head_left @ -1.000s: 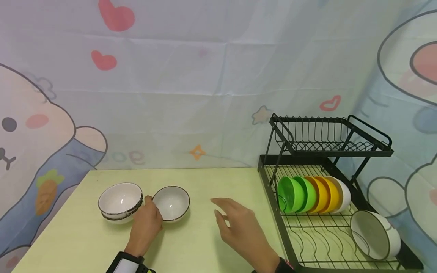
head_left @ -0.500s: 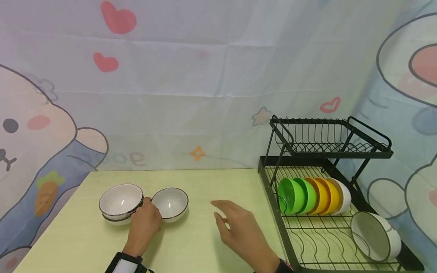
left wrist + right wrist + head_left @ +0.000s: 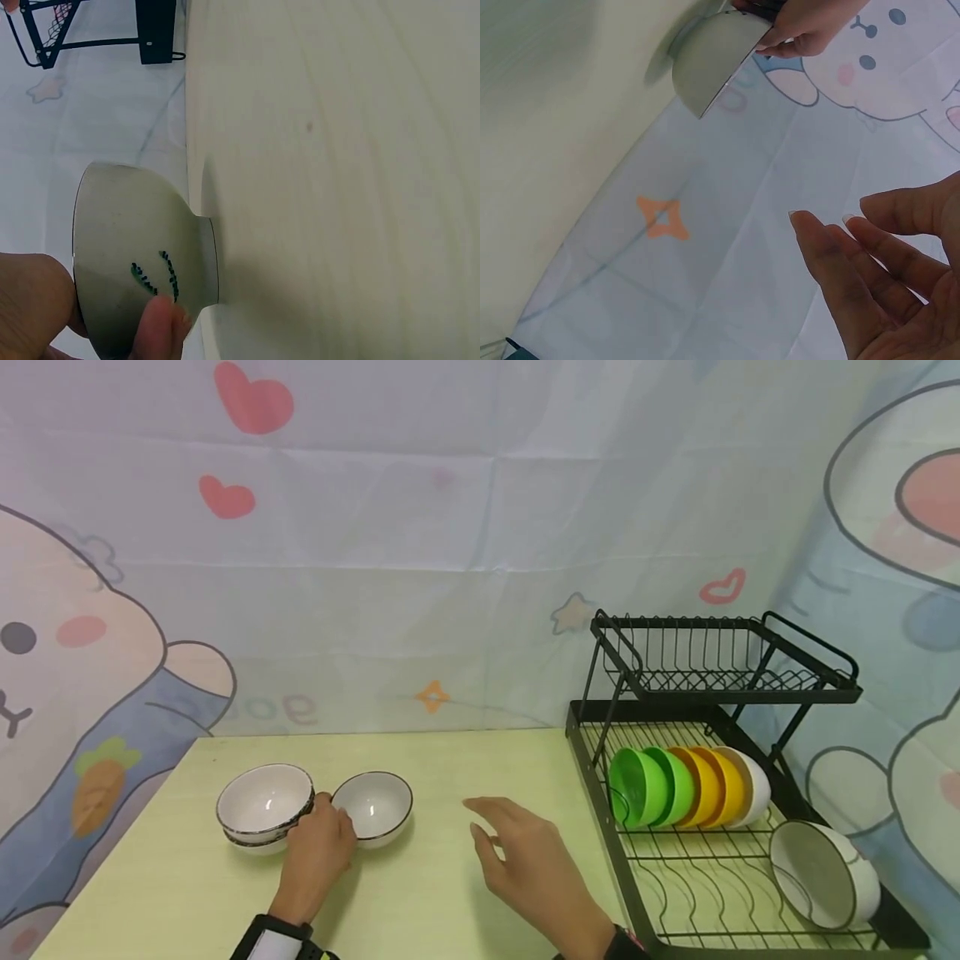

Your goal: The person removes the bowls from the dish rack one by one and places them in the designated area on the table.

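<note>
A white bowl with a dark rim (image 3: 384, 806) is gripped at its left edge by my left hand (image 3: 318, 843). In the left wrist view, the fingers touch the outside of this bowl (image 3: 135, 217), which bears small dark leaf-like marks. Just left of that hand, two similar white bowls (image 3: 262, 797) are stacked on the table. My right hand (image 3: 525, 864) hovers to the right of the single bowl, fingers gently bent and thumb apart. In the right wrist view, nothing lies between the fingers of the right hand (image 3: 885, 270).
At the right stands a black two-tier dish rack (image 3: 727, 697). Its lower tier holds green bowls (image 3: 637, 789), yellow bowls (image 3: 701, 789) and a white bowl (image 3: 753, 789) in a row, with a larger white bowl (image 3: 825, 877) tilted in front. A printed cloth (image 3: 420, 527) hangs behind the table.
The single bowl and my left hand have shifted very slightly left, towards the stack. My right hand keeps its place and pose.
</note>
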`<state>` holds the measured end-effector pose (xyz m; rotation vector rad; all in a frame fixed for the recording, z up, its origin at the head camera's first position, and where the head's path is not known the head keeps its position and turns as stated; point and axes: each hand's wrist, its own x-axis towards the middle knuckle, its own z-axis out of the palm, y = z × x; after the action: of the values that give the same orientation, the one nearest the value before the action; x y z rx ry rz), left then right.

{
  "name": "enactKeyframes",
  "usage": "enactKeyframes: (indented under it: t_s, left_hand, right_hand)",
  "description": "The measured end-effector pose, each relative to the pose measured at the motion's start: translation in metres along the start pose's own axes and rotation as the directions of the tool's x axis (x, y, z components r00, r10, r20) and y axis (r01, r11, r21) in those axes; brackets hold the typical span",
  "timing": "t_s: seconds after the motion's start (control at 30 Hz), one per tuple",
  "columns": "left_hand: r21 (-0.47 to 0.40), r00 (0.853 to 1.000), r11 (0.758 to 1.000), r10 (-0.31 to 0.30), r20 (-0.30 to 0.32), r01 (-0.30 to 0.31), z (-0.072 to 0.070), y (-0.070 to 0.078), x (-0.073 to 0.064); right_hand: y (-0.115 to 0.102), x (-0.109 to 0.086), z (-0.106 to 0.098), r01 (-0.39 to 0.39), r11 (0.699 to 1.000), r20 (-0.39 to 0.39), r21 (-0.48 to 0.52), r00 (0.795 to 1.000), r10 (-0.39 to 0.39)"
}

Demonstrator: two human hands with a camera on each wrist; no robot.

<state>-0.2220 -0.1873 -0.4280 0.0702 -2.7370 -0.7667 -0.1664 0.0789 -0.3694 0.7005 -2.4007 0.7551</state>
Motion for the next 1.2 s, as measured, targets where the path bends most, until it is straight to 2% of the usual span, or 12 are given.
enactKeyframes:
  t_s: [0.27,0.47,1.0,1.2]
  left_hand:
    - [0.074,1.0,0.997,0.015,-0.015,-0.014,-0.003,0.006,-0.002]
    - [0.111,0.997,0.992,0.068,-0.032,-0.064,-0.009,0.012,-0.004]
    - [0.127,0.994,0.988,0.091,-0.062,-0.083,-0.022,0.037,-0.011]
    - [0.139,0.99,0.985,0.112,-0.089,-0.099,-0.023,0.044,-0.013]
  right_hand:
    - [0.001,0.001,-0.006,-0.004,0.999,-0.029,-0.047,1.0,0.002]
    - [0.001,0.001,-0.011,-0.007,0.999,-0.059,-0.04,0.998,0.005]
    - [0.005,0.003,-0.025,-0.028,0.994,-0.104,-0.106,0.994,0.017]
    - [0.015,0.001,-0.033,-0.102,0.984,-0.089,-0.148,0.992,0.09]
